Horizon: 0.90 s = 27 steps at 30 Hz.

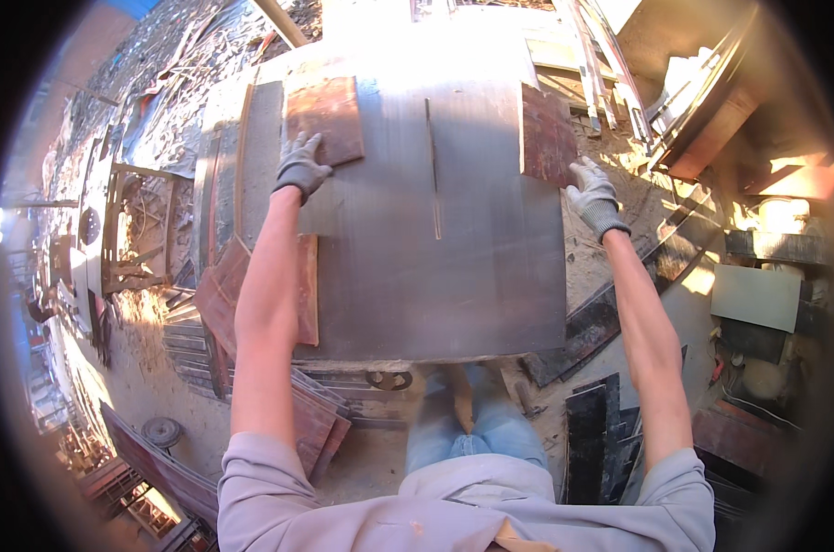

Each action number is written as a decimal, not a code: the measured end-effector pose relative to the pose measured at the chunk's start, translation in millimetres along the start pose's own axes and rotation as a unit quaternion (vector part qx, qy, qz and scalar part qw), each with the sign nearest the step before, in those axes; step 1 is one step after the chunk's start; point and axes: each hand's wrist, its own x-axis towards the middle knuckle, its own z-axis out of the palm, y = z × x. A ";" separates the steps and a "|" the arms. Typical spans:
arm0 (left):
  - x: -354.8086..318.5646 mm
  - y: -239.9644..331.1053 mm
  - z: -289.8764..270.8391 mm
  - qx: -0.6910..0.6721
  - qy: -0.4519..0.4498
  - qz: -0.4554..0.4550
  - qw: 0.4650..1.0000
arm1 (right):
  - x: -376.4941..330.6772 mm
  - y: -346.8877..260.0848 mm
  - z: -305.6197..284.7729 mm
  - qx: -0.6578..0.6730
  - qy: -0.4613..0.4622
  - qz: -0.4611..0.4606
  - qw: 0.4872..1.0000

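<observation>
A wide dark metal saw table (435, 304) with a long narrow slot (434, 175) lies in front of me. My left hand (302, 167), in a grey and white glove, rests with spread fingers on the near left corner of a reddish-brown board (330, 115). Across the slot, a second reddish-brown board (546, 133) lies at the table's right edge. My right hand (596, 198), gloved alike, touches that board's near right corner with its fingers stretched out. Its palm side is hidden. Strong glare washes out the table's far end.
Other reddish boards (308, 290) lean and lie along the table's left side. Dark strips (590, 442) are stacked on the floor at right, near my legs. A small wheel (162, 432) lies at lower left. Scrap (164, 120) covers the ground beyond; a pale panel (756, 297) stands right.
</observation>
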 end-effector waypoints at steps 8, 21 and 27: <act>-18.2 5.9 13.3 -0.019 0.031 -0.003 0.999 | 32.6 -2.8 26.4 0.409 -0.025 0.158 0.898; -302.4 240.0 33.6 -0.576 0.078 -0.045 0.812 | -107.4 30.7 -60.5 0.182 0.402 0.058 0.895; -328.8 298.0 -35.5 -0.873 -0.161 -0.088 0.452 | -251.8 -23.8 -110.8 0.169 0.330 -0.274 0.887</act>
